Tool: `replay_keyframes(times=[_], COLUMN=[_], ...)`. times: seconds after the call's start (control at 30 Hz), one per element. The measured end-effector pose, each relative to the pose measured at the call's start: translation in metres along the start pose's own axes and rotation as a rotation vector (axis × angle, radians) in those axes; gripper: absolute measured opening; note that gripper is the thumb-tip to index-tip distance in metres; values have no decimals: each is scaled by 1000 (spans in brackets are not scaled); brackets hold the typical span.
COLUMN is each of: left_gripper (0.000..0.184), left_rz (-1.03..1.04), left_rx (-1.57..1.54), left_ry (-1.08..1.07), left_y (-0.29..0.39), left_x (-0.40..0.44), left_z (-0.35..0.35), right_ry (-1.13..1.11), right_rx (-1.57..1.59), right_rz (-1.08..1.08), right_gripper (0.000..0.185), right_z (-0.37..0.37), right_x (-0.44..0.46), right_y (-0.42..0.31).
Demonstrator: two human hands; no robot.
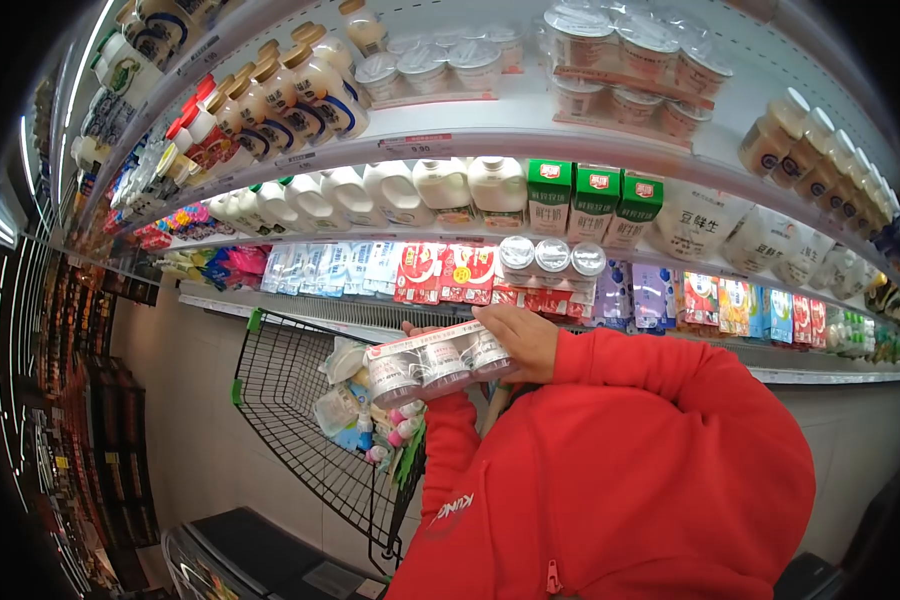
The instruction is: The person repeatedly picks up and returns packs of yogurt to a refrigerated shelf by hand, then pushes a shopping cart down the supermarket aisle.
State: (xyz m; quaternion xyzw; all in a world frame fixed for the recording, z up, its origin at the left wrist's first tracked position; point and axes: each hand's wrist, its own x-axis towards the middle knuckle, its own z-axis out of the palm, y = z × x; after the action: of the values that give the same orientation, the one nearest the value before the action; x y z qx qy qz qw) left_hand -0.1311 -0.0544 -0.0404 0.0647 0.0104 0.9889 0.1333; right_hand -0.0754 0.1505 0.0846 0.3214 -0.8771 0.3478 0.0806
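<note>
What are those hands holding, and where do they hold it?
A pack of three cups. The right hand grips its right end; the left hand is mostly hidden behind it, so its exact hold can't be told.

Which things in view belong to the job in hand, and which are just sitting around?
In the job:
three-cup pack, held by left hand and right hand
shopping cart, probably

Just around:
green-topped cartons, shelved
white jugs, shelved

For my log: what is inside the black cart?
Visible inside the cart: clear-wrapped items, a blue package, pink-and-white bottles and something green. The cup pack and left sleeve cover part; contents there cannot be seen.
</note>
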Motion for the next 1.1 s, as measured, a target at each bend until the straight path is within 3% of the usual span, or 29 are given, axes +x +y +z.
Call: replay_keyframes(times=[0.27,0.4,0.47,0.53,0.67,0.77,1.1], left_gripper=[53,57,65,67,68,70,70], left_rz=[-40,-435,-469,-292,-309,-325,-138], left_rx=[-72,-445,-426,-307,-213,-267,-161], left_ry=[-72,-369,-406,-461,-245,-372,-321], left_y=[4,-4,-2,-6,-2,-11,-3], left_x=[5,16,19,23,11,17,16], left_z=[-28,22,16,18,26,44,0], right_ry=[30,50,49,58,26,31,31], right_rx=[-20,-36,-18,-9,-61,-84,-122], right_rz=[2,-22,-6,-13,-6,-24,-39], right_gripper=[100,97,95,95,93,92,89], right_z=[-4,4,6,6,2,1,3], right_x=[0,-2,-3,-1,0,0,1], right_y=[-3,1,1,0,-4,-5,-3])
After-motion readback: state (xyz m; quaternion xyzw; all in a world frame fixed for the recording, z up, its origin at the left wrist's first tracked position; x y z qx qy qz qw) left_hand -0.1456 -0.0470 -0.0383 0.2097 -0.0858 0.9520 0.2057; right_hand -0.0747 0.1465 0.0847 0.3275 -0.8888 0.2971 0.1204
